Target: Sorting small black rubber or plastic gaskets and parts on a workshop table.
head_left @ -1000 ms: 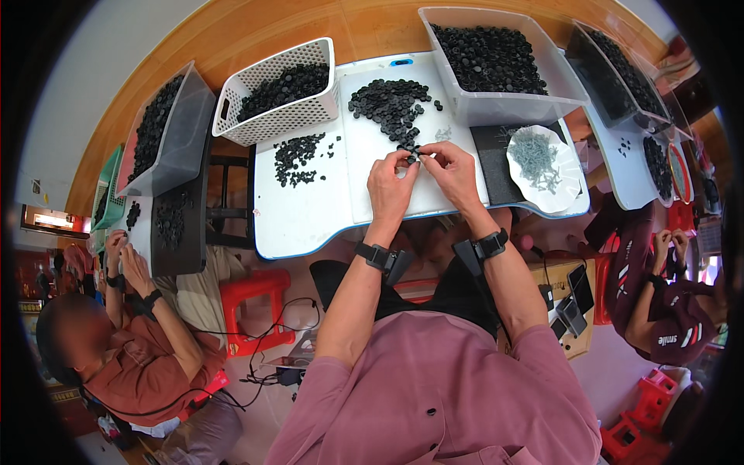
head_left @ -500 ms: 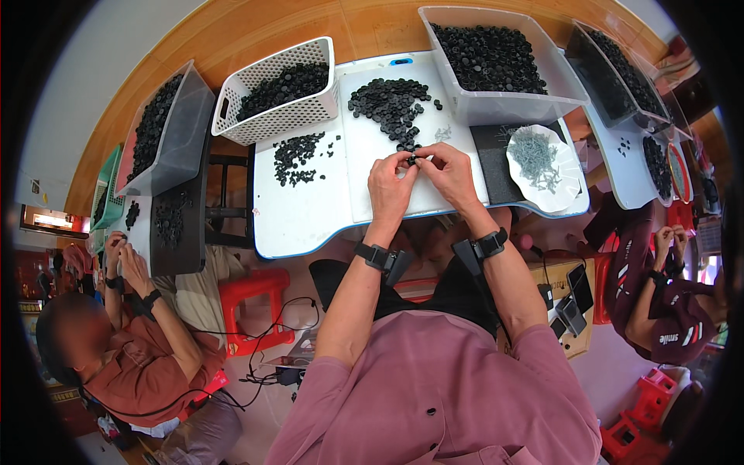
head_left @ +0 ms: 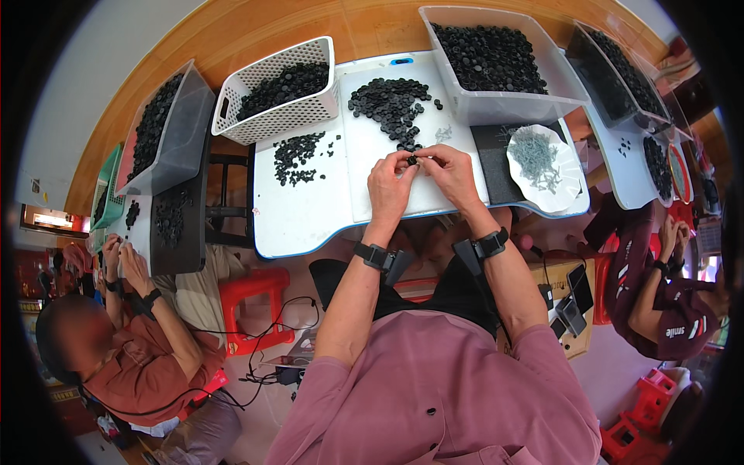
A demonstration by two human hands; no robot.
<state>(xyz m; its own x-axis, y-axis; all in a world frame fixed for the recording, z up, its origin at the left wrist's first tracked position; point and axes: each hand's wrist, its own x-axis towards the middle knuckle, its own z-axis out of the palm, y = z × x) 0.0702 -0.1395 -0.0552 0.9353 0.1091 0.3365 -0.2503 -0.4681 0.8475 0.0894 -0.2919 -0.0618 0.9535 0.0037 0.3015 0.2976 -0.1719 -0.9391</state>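
My left hand (head_left: pixel 390 187) pinches a small round black part (head_left: pixel 411 160) between thumb and fingers, above the white board. Against it, the fingertips of my right hand (head_left: pixel 449 180) are pressed together; whatever they hold is too small to make out. Just beyond my fingers, a pile of round black parts (head_left: pixel 391 105) trails down toward my hands. A few pale screws (head_left: pixel 443 133) lie beside that pile. Right of my right hand, many grey screws (head_left: pixel 535 155) fill a white scalloped dish (head_left: pixel 572 190). Smaller black pieces (head_left: pixel 296 159) are scattered to the left.
A white perforated basket (head_left: pixel 232 128) and a clear plastic bin (head_left: pixel 519 108), both holding black parts, stand along the table's far side. A black mat (head_left: pixel 496 167) lies by the dish. Co-workers sit left (head_left: pixel 139 349) and right (head_left: pixel 659 302), near red stools (head_left: pixel 256 306).
My hands stay nearly in place, with small finger shifts around the black part. The co-worker on the right has moved their hands and leaned slightly.
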